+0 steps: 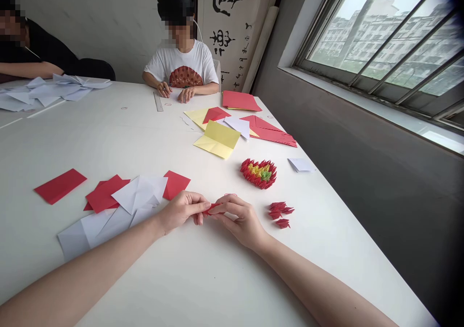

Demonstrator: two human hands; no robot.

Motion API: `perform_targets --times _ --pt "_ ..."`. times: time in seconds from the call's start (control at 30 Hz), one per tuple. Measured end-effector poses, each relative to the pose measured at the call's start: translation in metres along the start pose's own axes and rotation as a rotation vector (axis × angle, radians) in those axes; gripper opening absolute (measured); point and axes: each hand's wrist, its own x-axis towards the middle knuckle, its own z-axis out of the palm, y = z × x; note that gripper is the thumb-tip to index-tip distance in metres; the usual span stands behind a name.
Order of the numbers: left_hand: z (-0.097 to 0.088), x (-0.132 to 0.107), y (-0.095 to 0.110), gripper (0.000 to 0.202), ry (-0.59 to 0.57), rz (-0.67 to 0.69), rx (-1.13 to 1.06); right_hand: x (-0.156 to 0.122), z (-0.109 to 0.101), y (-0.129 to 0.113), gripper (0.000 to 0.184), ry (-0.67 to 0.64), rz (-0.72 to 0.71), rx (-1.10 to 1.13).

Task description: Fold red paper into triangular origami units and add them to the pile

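Note:
My left hand [183, 211] and my right hand [239, 218] meet over the white table [203, 278], both pinching a small folded piece of red paper [211, 207] between their fingertips. Just right of my right hand lie a few small folded red paper units [280, 213]. Farther back sits a flat modular origami piece [259, 172], red around a yellow and green middle. To my left lie loose red sheets [105, 194] and white sheets [139, 194].
Yellow folded paper [217, 139], red sheets [270, 131] and a small white folded sheet [300, 164] lie farther along the table. A person in a white T-shirt [181, 66] sits at the far end, another person [32, 51] at far left behind white papers [47, 90]. A window [384, 47] is on the right.

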Motion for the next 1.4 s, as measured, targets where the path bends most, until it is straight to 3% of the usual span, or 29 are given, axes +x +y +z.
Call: perform_targets --times 0.17,0.37,0.6,0.77,1.4 --pt "0.0021 -0.0006 -0.0029 0.022 0.014 0.045 0.070 0.0019 0.0021 -0.0022 0.014 -0.001 0.152 0.061" --pt "0.0044 -0.0008 -0.0043 0.023 0.042 0.070 0.114 0.0033 0.0032 0.0010 0.018 -0.017 0.384 0.351" --pt "0.0063 -0.0012 -0.0026 0.022 0.056 0.034 0.113 0.0065 -0.0024 0.0018 0.017 -0.112 0.340 0.344" --pt "0.0074 -0.0005 -0.0044 0.021 0.065 0.035 0.135 0.0068 -0.0020 0.0009 0.016 -0.085 0.382 0.276" --pt "0.0054 -0.0004 -0.0037 0.024 0.022 0.007 0.063 0.0091 -0.0032 0.0023 0.022 -0.061 0.466 0.601"
